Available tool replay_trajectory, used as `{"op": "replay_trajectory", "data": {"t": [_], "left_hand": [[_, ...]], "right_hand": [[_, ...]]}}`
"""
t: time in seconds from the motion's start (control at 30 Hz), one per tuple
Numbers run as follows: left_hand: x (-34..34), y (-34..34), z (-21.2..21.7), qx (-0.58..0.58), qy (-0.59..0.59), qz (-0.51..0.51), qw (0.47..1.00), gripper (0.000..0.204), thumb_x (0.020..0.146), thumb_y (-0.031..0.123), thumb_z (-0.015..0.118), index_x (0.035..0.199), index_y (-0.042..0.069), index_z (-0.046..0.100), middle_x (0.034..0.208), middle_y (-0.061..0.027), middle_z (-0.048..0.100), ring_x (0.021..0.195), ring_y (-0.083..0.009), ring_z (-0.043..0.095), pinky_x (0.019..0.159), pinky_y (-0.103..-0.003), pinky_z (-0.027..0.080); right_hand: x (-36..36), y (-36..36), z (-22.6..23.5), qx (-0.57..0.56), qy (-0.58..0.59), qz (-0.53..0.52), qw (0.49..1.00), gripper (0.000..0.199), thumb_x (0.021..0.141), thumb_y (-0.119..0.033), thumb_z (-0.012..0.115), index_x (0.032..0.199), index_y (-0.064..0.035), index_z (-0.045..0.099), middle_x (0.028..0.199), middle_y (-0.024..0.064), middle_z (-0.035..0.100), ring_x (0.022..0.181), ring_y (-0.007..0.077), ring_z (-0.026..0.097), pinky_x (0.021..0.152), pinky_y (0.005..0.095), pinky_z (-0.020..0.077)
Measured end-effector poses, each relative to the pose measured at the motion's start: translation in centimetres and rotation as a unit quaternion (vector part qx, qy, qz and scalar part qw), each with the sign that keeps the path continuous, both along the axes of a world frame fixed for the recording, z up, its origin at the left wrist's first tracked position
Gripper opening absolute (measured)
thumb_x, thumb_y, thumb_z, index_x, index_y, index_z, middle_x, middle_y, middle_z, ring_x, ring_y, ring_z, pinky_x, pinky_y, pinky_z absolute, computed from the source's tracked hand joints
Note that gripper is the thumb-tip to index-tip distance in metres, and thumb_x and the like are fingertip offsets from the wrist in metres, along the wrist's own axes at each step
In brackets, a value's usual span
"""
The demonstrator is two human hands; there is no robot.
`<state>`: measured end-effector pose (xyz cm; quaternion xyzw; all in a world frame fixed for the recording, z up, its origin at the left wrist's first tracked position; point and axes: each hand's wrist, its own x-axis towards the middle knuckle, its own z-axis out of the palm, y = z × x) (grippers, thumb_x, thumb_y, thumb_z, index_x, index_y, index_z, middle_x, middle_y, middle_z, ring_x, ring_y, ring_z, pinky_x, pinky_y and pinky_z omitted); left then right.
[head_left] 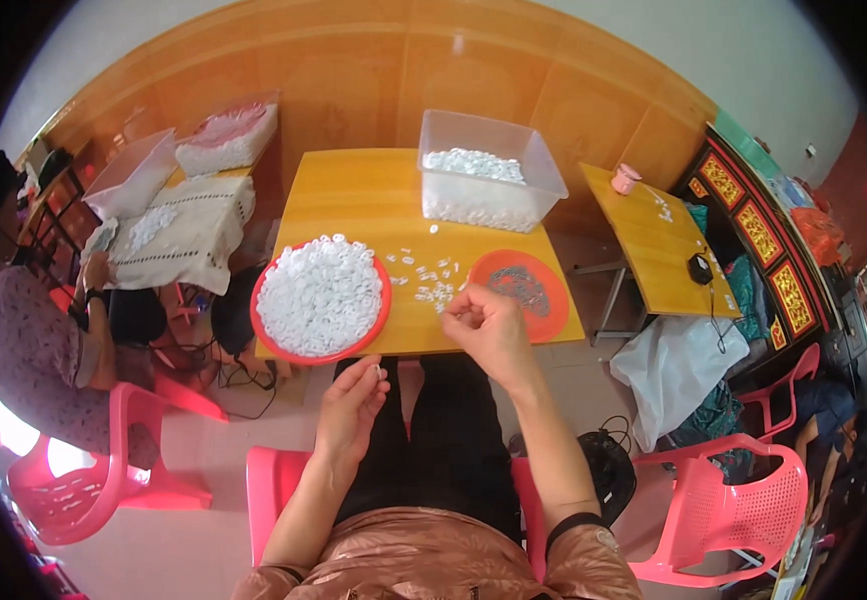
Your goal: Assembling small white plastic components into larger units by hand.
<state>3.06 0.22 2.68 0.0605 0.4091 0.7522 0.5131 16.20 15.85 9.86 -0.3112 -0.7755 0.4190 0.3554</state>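
Just off the table's front edge, my left hand point(349, 400) pinches a small white plastic piece point(381, 372) between thumb and fingertips. Its exact shape is too small to read. My right hand point(491, 328) hovers over the front of the table, thumb and fingers drawn together; whatever is between them cannot be made out. Beside its fingertips lie several loose white pieces point(440, 291). To the left, a round red tray point(384, 318) is heaped with white ring-like pieces point(318, 295). Right of my right hand, an orange-red tray point(551, 325) holds small dark grey metal-looking parts point(519, 287).
A clear plastic bin point(493, 130) of white pieces stands at the back of the wooden table point(353, 190). At the left, another person point(38, 320) sits by a cloth-covered table point(203, 225). A side table point(643, 260) and pink chair point(723, 505) are at the right.
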Motion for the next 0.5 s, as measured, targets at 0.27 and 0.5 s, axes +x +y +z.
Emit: {"op": "replay_trajectory", "data": {"t": [0.27,0.5], "left_hand": [[-0.9,-1.3,2.6,0.041,0.041,0.034,0.998,0.023,0.086,0.007,0.061,0.109,0.002,0.06,0.091,-0.0059,0.065,0.078,-0.0105,0.063,0.068,-0.019,0.049],[-0.2,-1.4,3.0,0.048,0.141,0.034,0.988,0.02,0.084,0.004,0.062,0.104,0.0,0.061,0.09,-0.0069,0.066,0.077,-0.013,0.063,0.067,-0.021,0.047]], "right_hand": [[-1.6,-6.9,-1.1,-0.008,0.115,0.114,0.987,0.013,0.08,0.005,0.06,0.091,0.0034,0.066,0.087,0.0091,0.064,0.075,0.0131,0.061,0.067,0.0227,0.0481],[-1.4,-8.5,-1.9,0.04,0.141,0.06,0.987,0.015,0.079,0.006,0.062,0.092,0.001,0.067,0.086,0.0083,0.065,0.075,0.0133,0.062,0.067,0.0231,0.048]]}}
